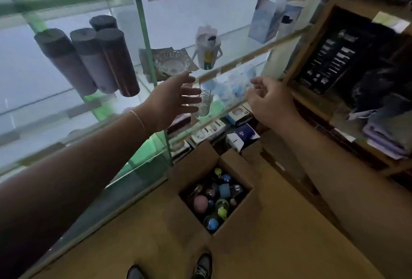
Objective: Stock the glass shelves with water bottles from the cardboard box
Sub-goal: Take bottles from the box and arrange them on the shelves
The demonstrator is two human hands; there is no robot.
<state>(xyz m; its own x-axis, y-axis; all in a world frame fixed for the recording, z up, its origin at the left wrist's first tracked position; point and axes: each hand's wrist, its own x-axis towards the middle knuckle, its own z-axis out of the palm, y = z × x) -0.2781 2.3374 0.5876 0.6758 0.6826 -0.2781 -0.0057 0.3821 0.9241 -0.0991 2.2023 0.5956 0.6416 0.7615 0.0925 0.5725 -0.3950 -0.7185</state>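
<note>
Both hands reach toward the glass shelf (pixel 256 54): left hand (pixel 171 100) released, empty; right hand (pixel 269 102) loosely curled, seemingly empty. The water bottles (pixel 217 202) stand in the cardboard box (pixel 198 167) on the floor below.

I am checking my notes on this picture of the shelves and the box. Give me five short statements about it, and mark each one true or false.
1. The cardboard box on the floor is open and has bottles inside. True.
2. The left hand grips a water bottle. False: its fingers are spread and hold nothing.
3. Several dark cylindrical flasks stand together on a glass shelf, left of the green upright. True.
4. The right hand is down inside the box. False: it is raised near the shelf edge, well above the box.
5. A white bottle with a cartoon figure stands on the shelf, right of the green upright. True.
</note>
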